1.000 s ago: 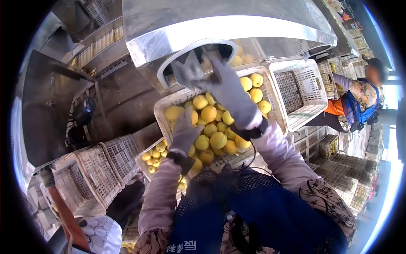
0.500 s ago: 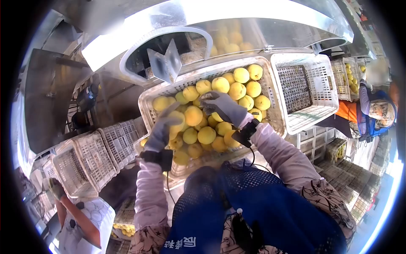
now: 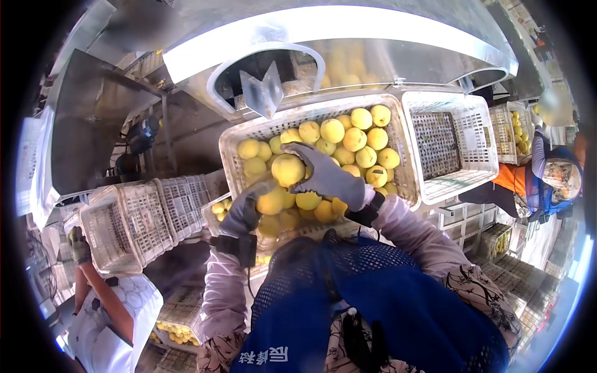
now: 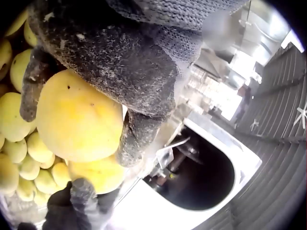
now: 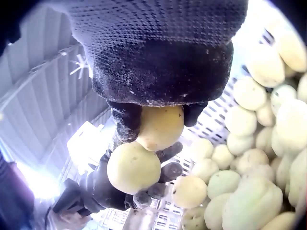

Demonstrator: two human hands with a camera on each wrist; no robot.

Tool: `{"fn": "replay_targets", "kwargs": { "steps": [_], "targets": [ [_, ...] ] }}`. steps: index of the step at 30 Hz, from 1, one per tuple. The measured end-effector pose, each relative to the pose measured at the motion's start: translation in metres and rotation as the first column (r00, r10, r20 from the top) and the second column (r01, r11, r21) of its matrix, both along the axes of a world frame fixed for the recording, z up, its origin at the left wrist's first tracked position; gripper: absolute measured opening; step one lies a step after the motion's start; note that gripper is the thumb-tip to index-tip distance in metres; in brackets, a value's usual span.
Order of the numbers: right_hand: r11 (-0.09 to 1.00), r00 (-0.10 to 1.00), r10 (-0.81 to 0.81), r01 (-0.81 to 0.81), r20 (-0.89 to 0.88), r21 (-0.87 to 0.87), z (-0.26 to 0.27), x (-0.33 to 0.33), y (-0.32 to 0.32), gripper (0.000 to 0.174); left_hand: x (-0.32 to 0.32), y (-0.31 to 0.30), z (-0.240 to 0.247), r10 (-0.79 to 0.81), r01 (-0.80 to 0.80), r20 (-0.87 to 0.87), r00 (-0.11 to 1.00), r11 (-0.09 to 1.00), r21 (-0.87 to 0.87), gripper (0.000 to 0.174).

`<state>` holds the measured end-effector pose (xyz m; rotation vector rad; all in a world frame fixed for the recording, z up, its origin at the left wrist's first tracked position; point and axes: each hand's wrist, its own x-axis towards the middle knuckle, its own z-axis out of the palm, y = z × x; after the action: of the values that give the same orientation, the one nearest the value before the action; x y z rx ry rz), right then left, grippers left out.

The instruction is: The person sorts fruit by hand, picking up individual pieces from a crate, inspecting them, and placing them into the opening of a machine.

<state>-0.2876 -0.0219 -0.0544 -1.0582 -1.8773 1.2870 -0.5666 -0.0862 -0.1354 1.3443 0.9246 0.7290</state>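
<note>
My gloved right hand (image 3: 323, 177) grips a yellow peach (image 3: 288, 170) above the crate, its thumb and fingers on either side of the fruit. Just below and to the left, my gloved left hand (image 3: 242, 211) holds another yellow peach (image 3: 270, 201). From the left wrist, the left hand's dark-coated fingers (image 4: 139, 139) curl round its peach (image 4: 79, 117), with the right hand's peach (image 4: 98, 175) close behind. In the right wrist view both held peaches overlap. Many more peaches (image 3: 354, 139) fill the plastic crate (image 3: 407, 155) beneath the hands.
A metal machine with an oval opening (image 3: 214, 84) and a bent metal plate (image 3: 262, 90) borders the crate's far side. An empty crate (image 3: 479, 133) stands to the right, stacked crates (image 3: 146, 214) to the left. Other people (image 3: 115, 317) work at both sides.
My right hand came back from the machine's opening to the crate, then moved left and took hold of a peach. The left hand stayed over the crate's left part and now holds a peach.
</note>
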Motion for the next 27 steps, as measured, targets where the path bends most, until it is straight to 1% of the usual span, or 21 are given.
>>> {"fn": "replay_targets", "kwargs": {
  "steps": [1,2,3,4,5,6,8,9,10,12,13,14,16,17,18,20,21,22,24,25,27],
  "targets": [
    [0.997,0.999,0.029,-0.031,-0.037,-0.073,0.015,0.000,0.002,0.085,0.002,0.000,0.002,0.019,-0.019,0.043,0.999,1.000,0.004,0.044],
    [0.998,0.999,0.026,-0.028,-0.035,-0.065,0.025,0.000,0.002,0.085,0.010,0.003,0.010,0.036,-0.037,0.088,0.995,0.999,0.007,0.045],
    [1.000,0.998,-0.014,0.015,0.058,-0.019,0.034,0.000,0.001,0.087,0.014,0.009,0.019,0.027,-0.029,0.090,0.996,0.999,0.019,0.045],
    [0.998,0.987,-0.060,0.056,0.149,0.031,0.043,0.001,0.002,0.089,0.020,0.019,0.040,0.118,-0.080,0.230,0.966,0.983,-0.168,0.046],
    [0.998,0.980,-0.064,0.067,0.189,-0.011,0.053,0.002,0.003,0.090,0.026,0.026,0.058,0.230,-0.100,0.344,0.910,0.929,-0.356,0.051],
    [0.997,0.979,-0.071,0.072,0.193,0.000,0.062,-0.001,0.006,0.090,0.031,0.032,0.071,0.221,-0.094,0.351,0.910,0.933,-0.346,0.051],
    [0.994,0.983,-0.072,0.085,0.167,-0.069,0.074,-0.008,0.008,0.088,0.041,0.039,0.096,0.336,-0.246,0.306,0.891,0.923,-0.297,0.052],
    [0.974,0.978,-0.181,0.193,0.104,-0.116,0.073,-0.016,0.007,0.090,0.045,0.044,0.110,0.408,-0.216,0.403,0.819,0.870,-0.443,0.051],
    [0.974,0.976,-0.192,0.203,0.102,-0.105,0.071,-0.023,0.013,0.090,0.046,0.050,0.110,0.395,-0.207,0.408,0.823,0.877,-0.433,0.051],
    [0.946,0.946,-0.324,0.323,0.037,0.027,0.068,-0.037,0.024,0.092,0.046,0.061,0.108,0.389,-0.274,0.380,0.839,0.906,-0.322,0.055],
    [0.931,0.934,-0.351,0.341,0.062,0.132,0.073,-0.043,0.029,0.089,0.047,0.069,0.115,0.389,-0.321,0.400,0.830,0.919,-0.228,0.055],
    [0.927,0.931,-0.360,0.350,0.059,0.137,0.075,-0.049,0.038,0.089,0.049,0.080,0.122,0.379,-0.313,0.402,0.834,0.923,-0.222,0.055],
    [0.908,0.907,-0.419,0.418,0.037,0.021,0.078,-0.057,0.063,0.087,0.051,0.100,0.130,0.455,-0.346,0.455,0.766,0.887,-0.305,0.048],
    [0.874,0.880,-0.470,0.454,0.070,0.173,0.068,-0.063,0.074,0.082,0.050,0.106,0.126,0.474,-0.367,0.444,0.760,0.877,-0.309,0.050],
    [0.871,0.877,-0.475,0.457,0.071,0.178,0.059,-0.065,0.085,0.082,0.049,0.108,0.123,0.469,-0.362,0.449,0.761,0.881,-0.306,0.050],
    [0.802,0.844,-0.488,0.333,0.223,0.496,0.052,-0.069,0.103,0.078,0.043,0.105,0.124,0.595,-0.467,0.407,0.693,0.801,-0.375,0.054],
    [0.776,0.825,-0.517,0.338,0.229,0.533,0.048,-0.071,0.107,0.074,0.035,0.099,0.126,0.586,-0.405,0.478,0.655,0.806,-0.433,0.055],
    [0.775,0.824,-0.518,0.339,0.229,0.533,0.049,-0.073,0.111,0.074,0.027,0.091,0.119,0.585,-0.404,0.477,0.655,0.806,-0.433,0.055],
    [0.832,0.813,-0.507,0.377,0.286,0.407,0.051,-0.076,0.118,0.073,0.013,0.072,0.098,0.656,-0.433,0.387,0.648,0.736,-0.521,0.055],
    [0.833,0.813,-0.506,0.374,0.288,0.407,0.050,-0.079,0.126,0.073,0.009,0.064,0.097,0.647,-0.446,0.340,0.683,0.737,-0.508,0.053],
    [0.781,0.806,-0.550,0.404,0.217,0.477,0.046,-0.082,0.146,0.073,0.007,0.058,0.099,0.651,-0.457,0.298,0.698,0.726,-0.514,0.054]
  ]
}}
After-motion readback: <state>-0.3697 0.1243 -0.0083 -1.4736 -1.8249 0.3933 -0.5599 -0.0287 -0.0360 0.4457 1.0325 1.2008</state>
